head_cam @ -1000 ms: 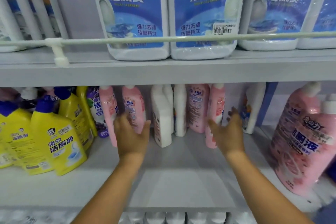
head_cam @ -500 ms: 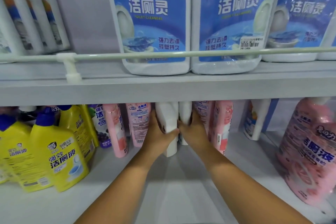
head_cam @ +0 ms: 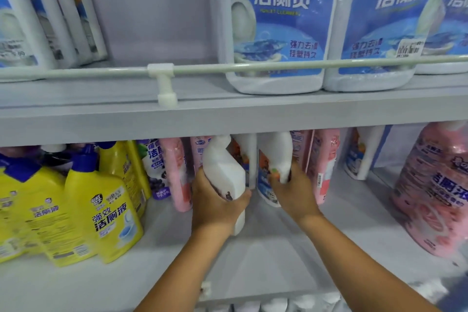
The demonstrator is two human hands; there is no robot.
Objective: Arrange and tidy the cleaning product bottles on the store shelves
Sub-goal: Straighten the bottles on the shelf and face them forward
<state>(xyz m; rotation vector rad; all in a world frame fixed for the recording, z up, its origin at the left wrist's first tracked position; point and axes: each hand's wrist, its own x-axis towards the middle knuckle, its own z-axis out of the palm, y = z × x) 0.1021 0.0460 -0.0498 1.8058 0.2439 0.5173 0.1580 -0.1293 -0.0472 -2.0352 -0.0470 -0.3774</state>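
On the lower shelf, my left hand grips a white bottle that leans left, its neck up under the shelf above. My right hand grips a second white bottle with a blue label low on it, just right of the first. Between them a third white bottle stands further back. Pink bottles stand left of my left hand, and more pink bottles stand right of my right hand.
Yellow bottles with blue caps crowd the lower shelf's left side. Big pink bottles stand at the right, a white bottle at the back right. Large blue-labelled white jugs sit on the upper shelf behind a guard rail.
Both hands reached in from open positions and closed round two white bottles at the back. The left bottle now leans left and sits nearer the front. The camera moved closer.
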